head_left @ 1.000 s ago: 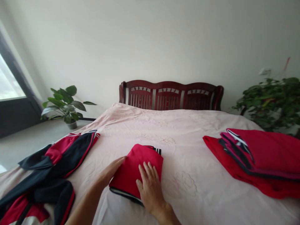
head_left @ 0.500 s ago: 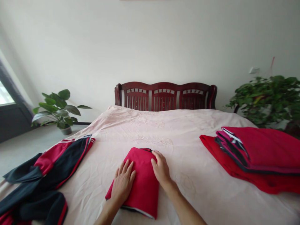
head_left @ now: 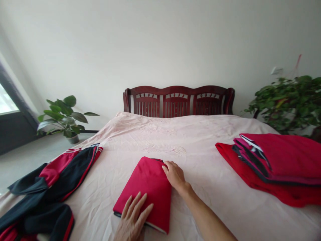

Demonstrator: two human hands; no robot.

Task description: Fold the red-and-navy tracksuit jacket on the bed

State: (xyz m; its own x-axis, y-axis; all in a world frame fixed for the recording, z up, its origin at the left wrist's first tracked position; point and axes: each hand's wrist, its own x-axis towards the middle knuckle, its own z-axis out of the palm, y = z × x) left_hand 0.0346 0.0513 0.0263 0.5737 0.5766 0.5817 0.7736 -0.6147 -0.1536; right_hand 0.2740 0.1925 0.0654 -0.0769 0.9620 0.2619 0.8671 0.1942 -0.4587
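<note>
Left hand (head_left: 132,217) lies flat, fingers spread, on folded red garment (head_left: 147,187); right hand (head_left: 175,174) pinches its far corner on the bed (head_left: 200,201).

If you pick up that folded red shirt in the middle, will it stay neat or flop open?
The red shirt is soft cloth, so it would probably sag and start to unfold if lifted by one edge. It looks light. Pushed across the wrinkled sheet, it would likely bunch rather than slide. The left hand and right hand pressing it flat suggest it springs up a little.
</note>
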